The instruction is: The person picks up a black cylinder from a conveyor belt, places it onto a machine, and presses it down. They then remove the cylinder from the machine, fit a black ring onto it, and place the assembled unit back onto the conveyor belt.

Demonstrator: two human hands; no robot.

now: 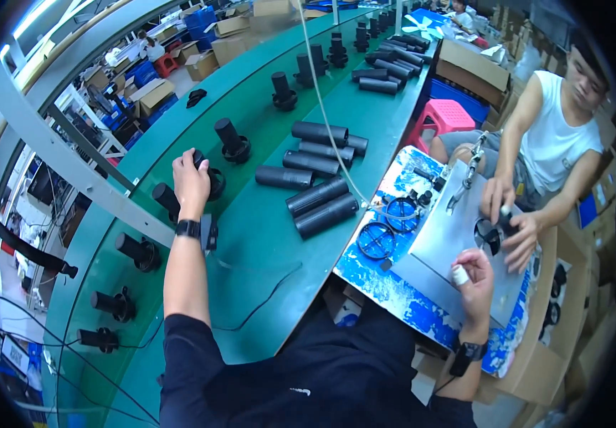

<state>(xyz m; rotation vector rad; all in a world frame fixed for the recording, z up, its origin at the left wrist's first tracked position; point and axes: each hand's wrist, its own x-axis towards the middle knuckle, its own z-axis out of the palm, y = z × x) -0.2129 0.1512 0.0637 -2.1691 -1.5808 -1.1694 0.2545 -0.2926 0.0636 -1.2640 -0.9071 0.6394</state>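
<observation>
My left hand (192,184) reaches over the green belt with its fingers closed round a black cylindrical part (215,185), whose wide round base shows beside the palm. Similar black parts with flanged bases (232,140) stand in a row before and behind it. My right hand (475,277) is raised over the metal plate (433,250) on the blue table, fingers curled in. White wrapping (459,274) covers one fingertip; whether anything lies inside the curl is hidden. Close to it, a co-worker's hands (518,239) hold a small black part over the plate.
Several black tubes (322,196) lie on the green surface right of the row. Black rings (376,240) and small fittings lie on the chipped blue table (386,289). A pale hose (322,107) hangs across the view. An open carton (561,342) stands right of the table.
</observation>
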